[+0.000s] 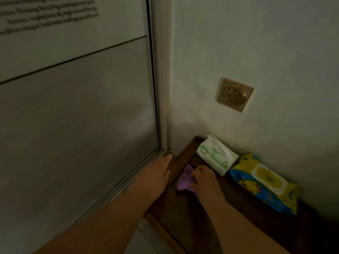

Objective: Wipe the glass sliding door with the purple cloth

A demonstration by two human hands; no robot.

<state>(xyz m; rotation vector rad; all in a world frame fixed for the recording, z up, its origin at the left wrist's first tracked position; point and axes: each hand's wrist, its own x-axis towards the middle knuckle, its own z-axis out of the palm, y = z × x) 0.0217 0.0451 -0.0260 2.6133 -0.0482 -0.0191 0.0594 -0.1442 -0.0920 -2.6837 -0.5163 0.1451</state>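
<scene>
Pickup step. Right hand (200, 177) fingers closing on purple cloth (185, 181) lying on dark wooden table (183, 217). Left hand (159, 171) flat, empty, by table edge. Next: lift cloth, bring to glass sliding door (73, 107).

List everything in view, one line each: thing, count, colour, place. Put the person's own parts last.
glass sliding door: one, grey frosted with dark lettering at the top, fills the left side.
door frame: one, white, between door and wall.
wall: one, pale, right of the frame.
socket: one, gold, on the wall.
wooden table: one, dark brown, in the corner below the socket.
tissue pack: one, white and green, on the table against the wall.
wet wipes pack: one, yellow and blue, right of the tissue pack.
purple cloth: one, on the table, under the right hand.
left hand: flat and open, at the table's left edge.
right hand: fingers closing on the cloth.
</scene>
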